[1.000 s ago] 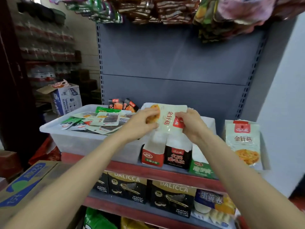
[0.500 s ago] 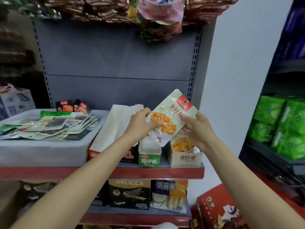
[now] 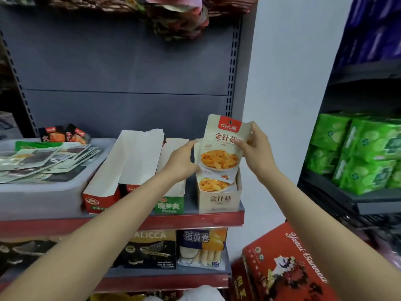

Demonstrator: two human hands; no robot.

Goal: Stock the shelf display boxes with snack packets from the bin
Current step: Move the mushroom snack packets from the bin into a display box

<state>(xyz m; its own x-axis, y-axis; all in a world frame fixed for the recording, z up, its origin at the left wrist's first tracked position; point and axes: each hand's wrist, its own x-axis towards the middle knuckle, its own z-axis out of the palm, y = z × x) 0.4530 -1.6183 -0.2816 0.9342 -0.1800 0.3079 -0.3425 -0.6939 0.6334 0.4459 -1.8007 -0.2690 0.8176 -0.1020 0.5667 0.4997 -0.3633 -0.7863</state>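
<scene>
A beige snack packet (image 3: 221,148) with a red top band and a picture of orange strips stands upright over the beige display box (image 3: 218,199) at the shelf's right end. My left hand (image 3: 181,160) grips its lower left edge. My right hand (image 3: 255,145) pinches its upper right edge. Another packet of the same kind (image 3: 212,184) shows inside the box below it. The clear plastic bin (image 3: 41,196) with several loose packets (image 3: 43,159) sits at the left of the shelf.
Between bin and beige box stand a red display box (image 3: 101,199), one behind my arm, and a green-fronted one (image 3: 170,205). Wafer boxes fill the shelf below. A red carton (image 3: 284,263) sits low right; green packs (image 3: 358,153) fill the right-hand shelf.
The view swung right from the bin to the shelf's right end. Both hands carried the packet there, turned it from tilted to upright and lowered it towards the beige box.
</scene>
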